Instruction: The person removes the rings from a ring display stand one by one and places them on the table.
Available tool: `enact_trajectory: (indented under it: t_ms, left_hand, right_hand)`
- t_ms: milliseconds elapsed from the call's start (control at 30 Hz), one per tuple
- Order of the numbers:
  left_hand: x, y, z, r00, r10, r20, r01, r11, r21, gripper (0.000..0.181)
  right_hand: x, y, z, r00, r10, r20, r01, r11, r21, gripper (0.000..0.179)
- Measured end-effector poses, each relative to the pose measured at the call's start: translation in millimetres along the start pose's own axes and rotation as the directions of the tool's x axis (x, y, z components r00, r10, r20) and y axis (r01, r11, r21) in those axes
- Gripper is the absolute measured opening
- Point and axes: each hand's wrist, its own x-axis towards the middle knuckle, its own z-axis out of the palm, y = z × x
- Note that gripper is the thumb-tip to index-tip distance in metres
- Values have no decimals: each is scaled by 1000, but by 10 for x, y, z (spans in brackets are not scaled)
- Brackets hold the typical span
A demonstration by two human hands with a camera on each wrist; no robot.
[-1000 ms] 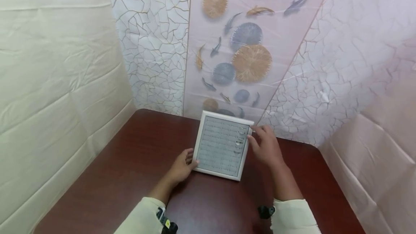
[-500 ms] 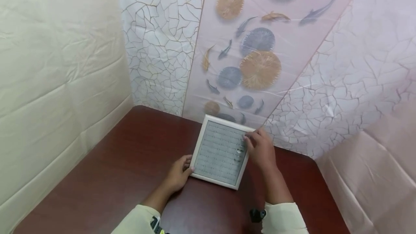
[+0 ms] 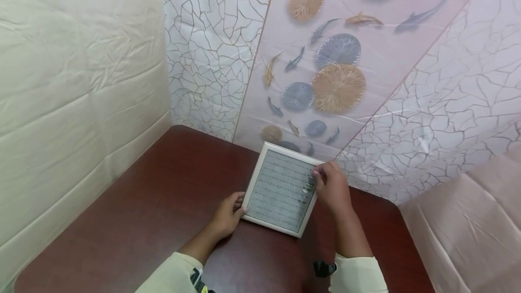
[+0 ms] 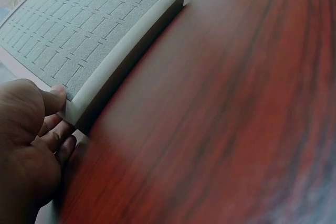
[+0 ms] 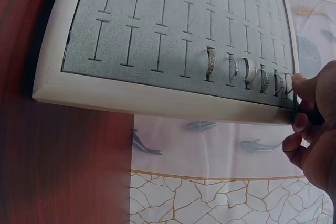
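Ring tray (image 3: 272, 226) is near the table's far edge, face tilted up toward the person. Pale smooth frame, square corners. Insert (image 3: 277, 193) is grey, grainy, foam-like, cut with rows of I-shaped slits.

Right wrist view resolves what the head view blurs: six rings (image 5: 250, 70) in one line along the right side. Gold-toned patterned one lowest, then a thin silver one, a broad shiny plain band, two textured bands, and an end ring (image 5: 289, 84) right at the fingertips.

Left hand (image 3: 229, 215): clamped on the frame's lower-left corner, thumb on the front face. Left wrist view adds the fingers tucked behind and the frame's thick, shadowed side wall.

Right hand (image 3: 334, 186): thumb and index close together at the upper-right edge, touching the end ring. Can't tell if they pinch it.

Table (image 3: 142, 220): glossy red-brown, dark wood grain clear only in left wrist view. Backdrop (image 3: 338, 87) behind: printed fish and discs, crackle pattern either side.
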Motion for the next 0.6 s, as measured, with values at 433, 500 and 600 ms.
enact_trajectory:
  t_ms: [433, 500, 600]
  left_hand:
    - [-57, 29, 63, 1000, 1, 15, -1, 1000, 15, 46]
    - [-64, 30, 58, 1000, 1, 7, -1, 1000, 10, 47]
    - [-41, 50, 23, 1000, 12, -19, -12, 1000, 9, 46]
  right_hand:
    - [-114, 133, -187, 999, 12, 51, -15, 998, 58, 7]
    - [-141, 159, -233, 998, 27, 48, -30, 998, 61, 7]
    - [-174, 211, -314, 998, 48, 47, -52, 996, 79, 7]
